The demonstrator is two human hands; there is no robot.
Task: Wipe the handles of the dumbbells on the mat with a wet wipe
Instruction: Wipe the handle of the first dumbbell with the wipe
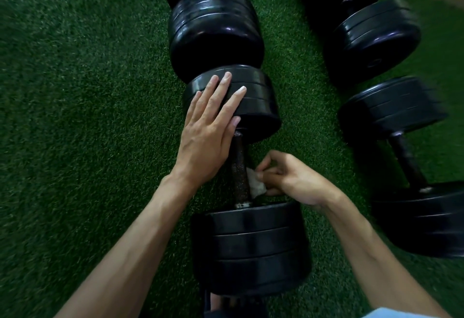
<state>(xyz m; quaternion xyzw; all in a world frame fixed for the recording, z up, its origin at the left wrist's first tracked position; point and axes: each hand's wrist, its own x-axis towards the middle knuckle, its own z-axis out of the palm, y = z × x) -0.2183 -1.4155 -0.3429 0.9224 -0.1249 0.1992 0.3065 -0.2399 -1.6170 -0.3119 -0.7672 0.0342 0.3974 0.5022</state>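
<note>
The near stack of black rubber plates (pixel 253 247) belongs to the black dumbbell (pixel 241 167) lying on the green turf mat (pixel 75 92). The left hand (pixel 208 127) lies flat and open on the far plates, likely steadying it, while the right hand (pixel 288 177) pinches a folded white wet wipe (pixel 254 184) against the textured dark handle (pixel 239 174).

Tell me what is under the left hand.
The left hand lies flat on the dumbbell's far plates. Its palm hides the handle's top left.
</note>
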